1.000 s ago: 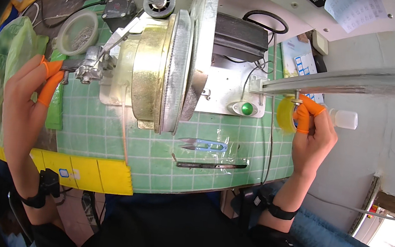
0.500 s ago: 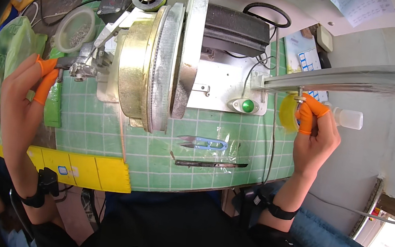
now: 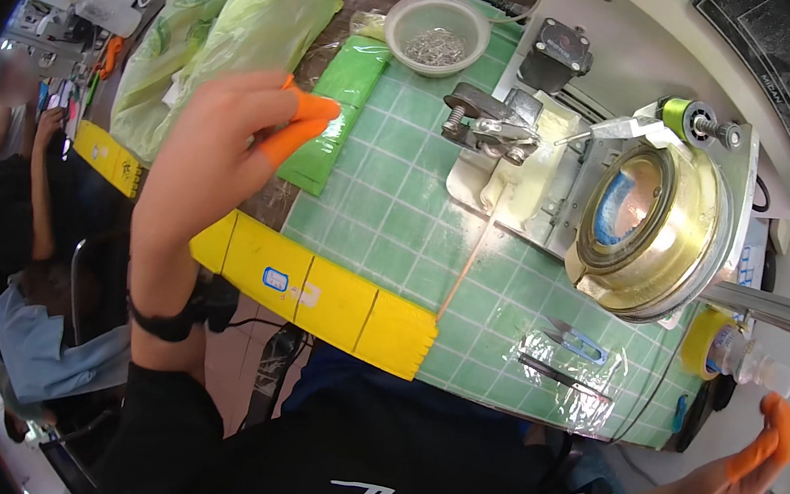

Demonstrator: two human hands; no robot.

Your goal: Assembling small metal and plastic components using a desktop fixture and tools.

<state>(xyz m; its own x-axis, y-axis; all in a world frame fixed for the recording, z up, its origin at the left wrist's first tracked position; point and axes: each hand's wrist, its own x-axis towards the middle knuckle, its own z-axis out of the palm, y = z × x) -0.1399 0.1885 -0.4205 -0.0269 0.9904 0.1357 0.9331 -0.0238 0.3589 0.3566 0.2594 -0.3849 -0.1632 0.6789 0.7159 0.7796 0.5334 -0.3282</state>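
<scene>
My left hand (image 3: 212, 146), with orange finger covers on thumb and forefinger, is raised left of the bench machine. Its covered fingers are pinched together; anything between them is too small to make out. Nearest to it lie a green packet (image 3: 337, 123) and a light green plastic bag (image 3: 233, 32). To its right is a metal clamp with a spring screw (image 3: 493, 124), untouched. At the far right my right hand (image 3: 731, 476) is lifted, its orange-covered fingers pressed together, their contents hidden. A clear bottle (image 3: 752, 363) and a yellow tape roll (image 3: 703, 341) are just beyond it.
A brass-coloured ring drum (image 3: 654, 233) and a green spool (image 3: 685, 121) sit on the machine. A bowl of small metal pieces (image 3: 435, 35) stands behind. Blue thread snips (image 3: 576, 341) and dark tweezers (image 3: 564, 377) lie in front. Yellow strip (image 3: 337, 300) lines the edge. People sit at left.
My view has turned left. My left hand has let go of the clamp and moved away from it. My right hand has left the screw at the rod's end and come nearer.
</scene>
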